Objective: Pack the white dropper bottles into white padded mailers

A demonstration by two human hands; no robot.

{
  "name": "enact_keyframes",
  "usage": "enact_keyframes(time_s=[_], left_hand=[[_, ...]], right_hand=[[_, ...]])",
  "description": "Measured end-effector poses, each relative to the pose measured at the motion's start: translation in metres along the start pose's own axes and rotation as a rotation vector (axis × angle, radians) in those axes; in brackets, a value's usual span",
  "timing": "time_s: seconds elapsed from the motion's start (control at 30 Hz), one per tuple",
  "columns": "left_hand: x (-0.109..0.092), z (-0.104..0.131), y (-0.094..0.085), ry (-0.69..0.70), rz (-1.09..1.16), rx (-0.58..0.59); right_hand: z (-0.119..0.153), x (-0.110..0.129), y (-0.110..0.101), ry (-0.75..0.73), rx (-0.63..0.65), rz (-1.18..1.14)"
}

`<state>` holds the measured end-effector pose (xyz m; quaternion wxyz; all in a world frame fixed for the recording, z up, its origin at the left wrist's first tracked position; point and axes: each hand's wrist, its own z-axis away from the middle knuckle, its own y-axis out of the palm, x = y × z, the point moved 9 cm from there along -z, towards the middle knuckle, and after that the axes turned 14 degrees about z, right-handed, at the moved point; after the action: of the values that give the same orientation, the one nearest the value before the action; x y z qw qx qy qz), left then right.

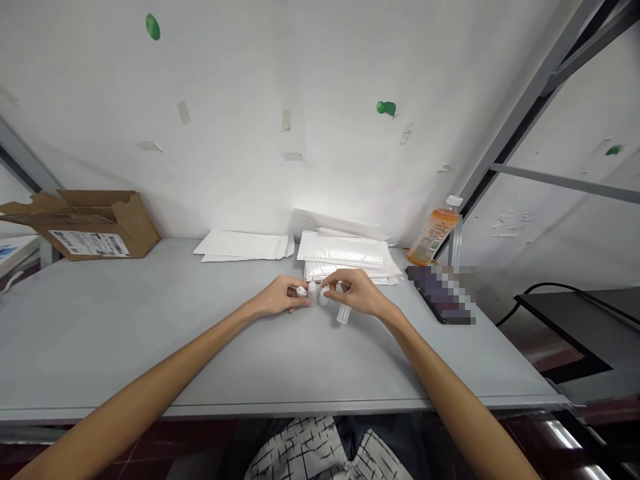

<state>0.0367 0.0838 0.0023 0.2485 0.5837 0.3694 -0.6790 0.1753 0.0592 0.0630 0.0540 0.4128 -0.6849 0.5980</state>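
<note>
My left hand (279,295) is closed around a small white plastic piece with a nozzle-like top (301,291), low over the table. Right beside its fingertips a small white cylindrical bottle (313,293) stands upright; whether the fingers touch it is unclear. My right hand (356,291) has thumb and fingers pinched at a small white rounded piece (324,295), whose exact kind is too small to tell. Under the right palm a translucent plastic tube-like cap (343,314) sticks out at a tilt. I cannot tell whether the lower fingers grip it or it rests on the table.
Behind my hands, white padded mailers (350,253) are piled on the grey table (240,367), with flat white envelopes (245,245) to their left. An open cardboard box (100,227) stands far left. An orange drink bottle (434,233) and a phone (437,293) are at right.
</note>
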Motion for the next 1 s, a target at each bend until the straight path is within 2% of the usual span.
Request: enact_keyframes(time_s=[0.17,0.67,0.87,1.0], left_hand=[[0.001,0.0,0.001,0.014,0.07,-0.018],[0.001,0.0,-0.002,0.049,-0.002,-0.043],[0.002,-0.001,-0.002,0.031,0.022,-0.03],[0.0,0.0,-0.006,0.042,-0.025,-0.031]], right_hand=[[-0.001,-0.002,0.001,0.015,-0.003,-0.024],[0.0,-0.01,-0.001,0.084,0.026,-0.066],[0.001,-0.016,-0.027,0.098,-0.082,-0.1],[0.003,-0.025,-0.039,0.141,-0.098,-0.072]])
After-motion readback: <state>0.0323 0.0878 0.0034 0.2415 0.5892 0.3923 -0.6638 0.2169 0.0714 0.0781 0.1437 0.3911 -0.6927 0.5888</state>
